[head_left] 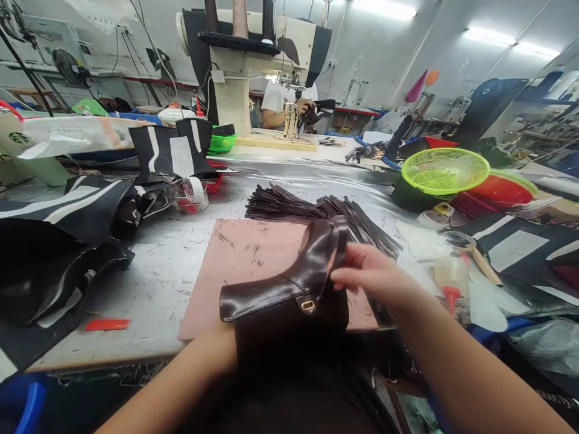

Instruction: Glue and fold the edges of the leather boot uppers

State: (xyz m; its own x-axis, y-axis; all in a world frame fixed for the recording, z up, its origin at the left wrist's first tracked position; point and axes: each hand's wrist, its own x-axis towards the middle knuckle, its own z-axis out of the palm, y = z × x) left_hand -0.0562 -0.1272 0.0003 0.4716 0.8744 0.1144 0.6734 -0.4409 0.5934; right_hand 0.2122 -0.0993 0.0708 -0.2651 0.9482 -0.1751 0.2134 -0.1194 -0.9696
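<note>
A glossy dark brown leather boot upper [298, 271] is held above the pink board [203, 289] at the near edge of the table. It has a stitched seam and a small tab with a gold metal ring [309, 305]. My right hand [364, 274] pinches a narrow leather strap [339, 241] at the upper's right end, thumb against fingers. My left forearm [199, 361] reaches up behind or into the upper from the left. The leather hides my left hand and its fingers.
Dark leather strips [284, 202] lie in bundles behind the board. Black upper pieces with white tape [81, 205] are piled left. Right are a yellow-green basket [446, 170], a glue bottle [451, 280] and a hammer [486, 265]. A sewing machine [230, 90] and another person [274, 99] are beyond.
</note>
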